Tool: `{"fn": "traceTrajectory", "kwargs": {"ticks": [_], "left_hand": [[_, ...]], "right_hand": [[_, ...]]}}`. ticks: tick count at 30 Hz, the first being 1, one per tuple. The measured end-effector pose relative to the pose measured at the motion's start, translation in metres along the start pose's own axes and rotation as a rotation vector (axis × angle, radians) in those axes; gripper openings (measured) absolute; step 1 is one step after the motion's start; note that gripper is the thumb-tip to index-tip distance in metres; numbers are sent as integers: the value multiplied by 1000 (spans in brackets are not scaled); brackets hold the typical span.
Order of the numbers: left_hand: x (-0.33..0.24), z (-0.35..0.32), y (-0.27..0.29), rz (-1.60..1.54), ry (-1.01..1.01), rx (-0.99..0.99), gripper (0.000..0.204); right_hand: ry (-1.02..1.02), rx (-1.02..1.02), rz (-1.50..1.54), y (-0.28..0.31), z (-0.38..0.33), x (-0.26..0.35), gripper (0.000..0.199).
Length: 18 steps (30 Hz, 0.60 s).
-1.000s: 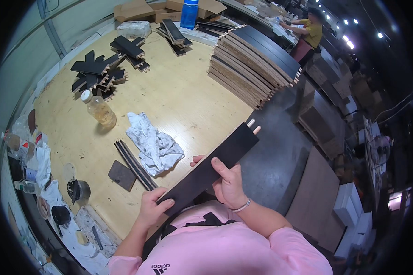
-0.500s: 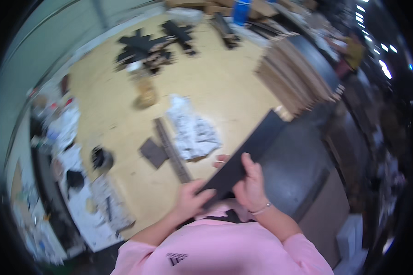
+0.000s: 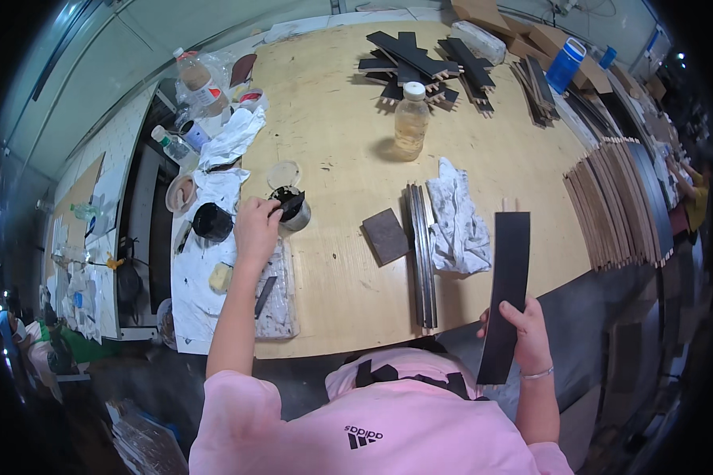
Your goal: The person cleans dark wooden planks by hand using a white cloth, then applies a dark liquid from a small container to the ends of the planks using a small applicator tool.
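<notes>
My right hand (image 3: 529, 336) is closed around a long black board (image 3: 509, 277), its thumb on the flat face. The board stands nearly lengthwise away from me, with two pale dowels (image 3: 512, 204) at its far end. To the left, my left hand (image 3: 258, 226) reaches over an open metal can (image 3: 299, 215) with dark stuff inside. Its fingers pinch a small dark flat tool (image 3: 291, 203) at the can's mouth; its exact kind is unclear. Between my hands lie a brown square pad (image 3: 387, 237), narrow dark strips (image 3: 421, 261) and a stained white cloth (image 3: 456, 222).
A bottle of yellowish liquid (image 3: 411, 127) stands mid-table before a pile of black boards (image 3: 412, 59). Many boards are stacked on edge (image 3: 618, 206) at right, near a blue bottle (image 3: 566, 67). A black cup (image 3: 212, 222) and yellow sponge (image 3: 220, 277) sit left. Another person (image 3: 695, 194) is far right.
My left hand has let go of the board and moved left to the can, taking hold of the dark tool. My right hand has swung the board upright at the right. The view has turned left.
</notes>
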State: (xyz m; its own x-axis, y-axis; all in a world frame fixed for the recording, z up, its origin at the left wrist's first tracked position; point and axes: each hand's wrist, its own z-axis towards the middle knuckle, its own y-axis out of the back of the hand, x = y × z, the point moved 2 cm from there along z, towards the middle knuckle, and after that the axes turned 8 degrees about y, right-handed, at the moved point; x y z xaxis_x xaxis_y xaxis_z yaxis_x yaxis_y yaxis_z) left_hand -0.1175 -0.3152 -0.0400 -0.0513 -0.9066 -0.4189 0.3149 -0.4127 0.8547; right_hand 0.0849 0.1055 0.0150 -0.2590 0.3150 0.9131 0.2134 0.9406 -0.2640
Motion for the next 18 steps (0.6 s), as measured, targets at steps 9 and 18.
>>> {"fn": "traceTrajectory", "kwargs": {"ticks": [9,18], "left_hand": [[15,9,-14,111,-112,-39,13],[15,17,-7,273,-42,21,14]], "right_hand": [[-22,-6,30,-6,-2,-11,30],[-1,-2,11,-4,-5,-6,29]]}}
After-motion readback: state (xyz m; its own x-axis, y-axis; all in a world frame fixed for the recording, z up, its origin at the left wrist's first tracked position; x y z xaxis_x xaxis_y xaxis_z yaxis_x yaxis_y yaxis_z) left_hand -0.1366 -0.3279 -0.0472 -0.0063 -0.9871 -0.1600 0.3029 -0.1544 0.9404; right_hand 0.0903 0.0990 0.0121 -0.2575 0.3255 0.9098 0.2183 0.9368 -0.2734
